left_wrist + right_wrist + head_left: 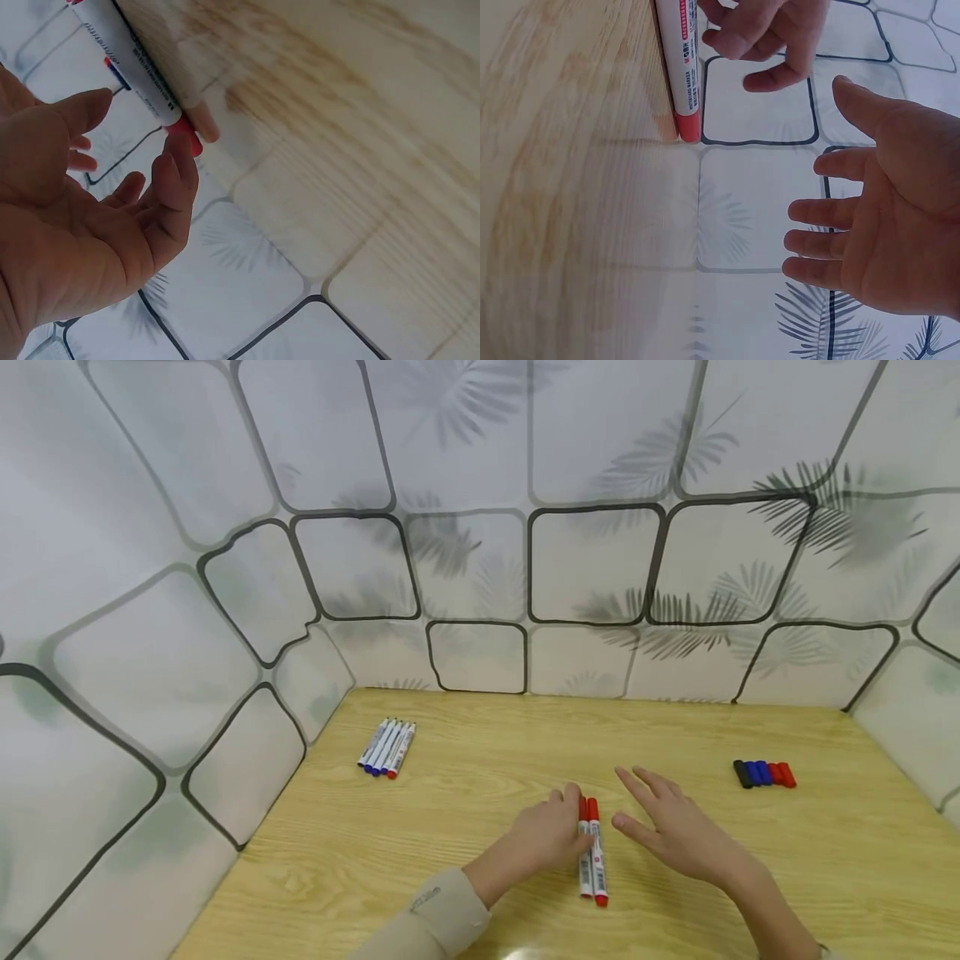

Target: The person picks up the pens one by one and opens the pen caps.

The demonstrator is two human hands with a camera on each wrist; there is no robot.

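Observation:
Two white whiteboard markers (597, 858) with red caps (593, 810) lie side by side on the wooden table, caps pointing away from me. My left hand (546, 832) is at their left side, its fingers loosely bent. In the left wrist view a fingertip (178, 142) is right at the red cap (189, 133) of a marker (135, 67), while the thumb stands away from the barrel. To the right of the pair, my right hand (686, 837) is spread and holds nothing. The right wrist view shows its fingers (825, 214) straight and apart from the marker (679, 60).
A row of several white markers (386, 747) with blue and red ends lies at the back left of the table (480, 735). Several loose caps (763, 774), black, blue and red, lie in a row at the right. Patterned fabric walls (480, 568) enclose the back and sides.

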